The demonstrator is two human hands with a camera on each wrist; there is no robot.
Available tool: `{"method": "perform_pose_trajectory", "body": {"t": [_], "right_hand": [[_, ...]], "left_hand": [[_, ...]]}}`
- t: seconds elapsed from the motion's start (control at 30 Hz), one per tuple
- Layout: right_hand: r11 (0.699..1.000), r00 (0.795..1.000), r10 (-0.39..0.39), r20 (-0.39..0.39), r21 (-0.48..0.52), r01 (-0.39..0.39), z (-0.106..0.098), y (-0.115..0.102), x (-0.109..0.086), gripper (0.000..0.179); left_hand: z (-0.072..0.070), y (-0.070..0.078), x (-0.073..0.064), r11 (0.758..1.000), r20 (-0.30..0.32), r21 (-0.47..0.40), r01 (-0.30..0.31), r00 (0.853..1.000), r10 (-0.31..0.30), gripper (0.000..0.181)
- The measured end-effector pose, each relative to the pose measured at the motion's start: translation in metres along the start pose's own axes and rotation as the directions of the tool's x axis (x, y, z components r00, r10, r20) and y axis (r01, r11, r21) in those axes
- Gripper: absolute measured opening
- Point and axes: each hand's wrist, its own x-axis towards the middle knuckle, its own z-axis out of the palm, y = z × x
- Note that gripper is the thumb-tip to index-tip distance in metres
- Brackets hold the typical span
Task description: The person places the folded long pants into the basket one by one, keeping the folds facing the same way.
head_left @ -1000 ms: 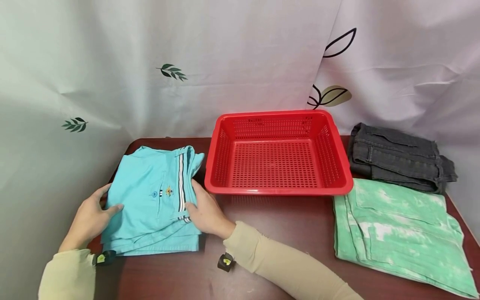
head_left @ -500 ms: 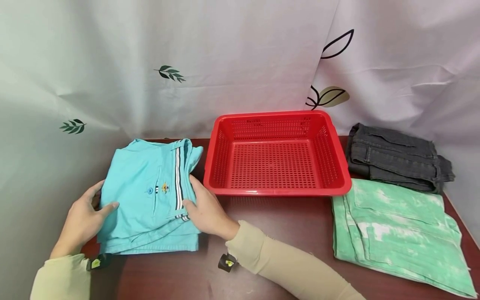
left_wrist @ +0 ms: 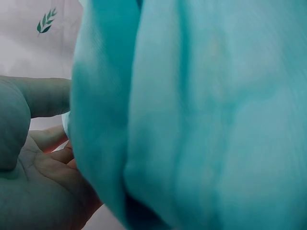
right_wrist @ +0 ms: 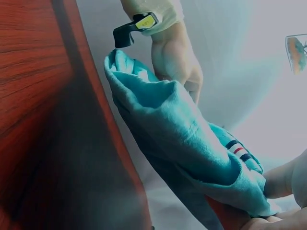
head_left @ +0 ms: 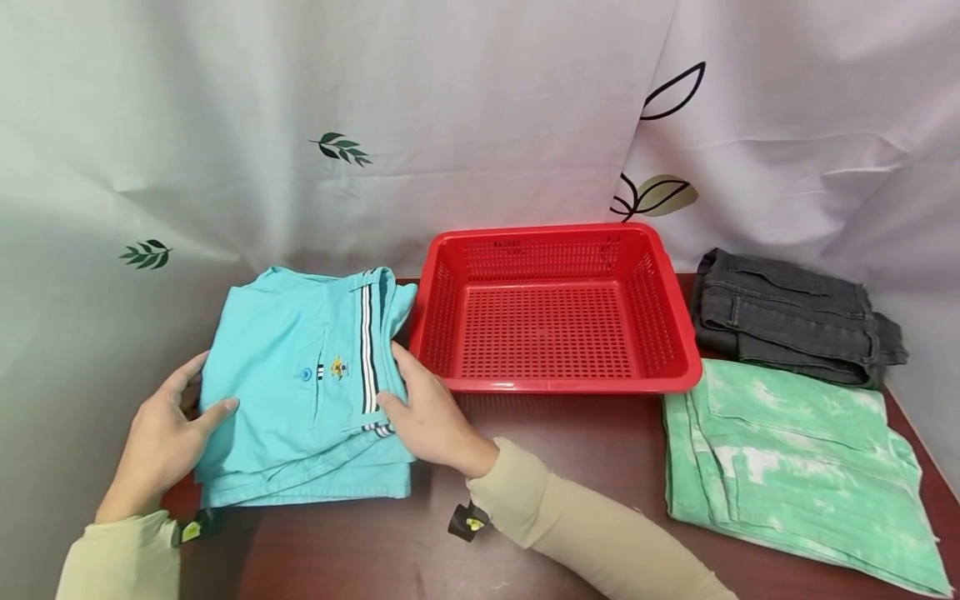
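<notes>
Folded turquoise trousers, with a striped waistband and small embroidered badges, are held between both hands at the left of the table. My left hand grips their left edge, thumb on top and the other fingers underneath, partly hidden. On the waistband side, my right hand pinches the folded layers, thumb uppermost. In the right wrist view the trousers hang above the tabletop, with a gap below them. Turquoise cloth fills most of the left wrist view.
A red plastic basket stands right of the trousers, close to their waistband. Farther right lie folded black jeans and, nearer, folded green tie-dye trousers. A pale curtain hangs behind the dark red table.
The turquoise trousers have risen off the table, shifting first a little left, then right toward the basket. Both hands have kept their grip and moved with them.
</notes>
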Motion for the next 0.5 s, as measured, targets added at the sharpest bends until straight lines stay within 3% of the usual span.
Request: {"method": "perform_pose_trajectory", "body": {"t": [0.5], "right_hand": [[0.997,0.999,-0.039,-0.011,0.069,0.040,-0.016,-0.009,-0.005,0.067]], "left_hand": [[-0.006,0.018,-0.005,0.999,-0.061,-0.036,-0.033,0.998,0.031,0.076]]}}
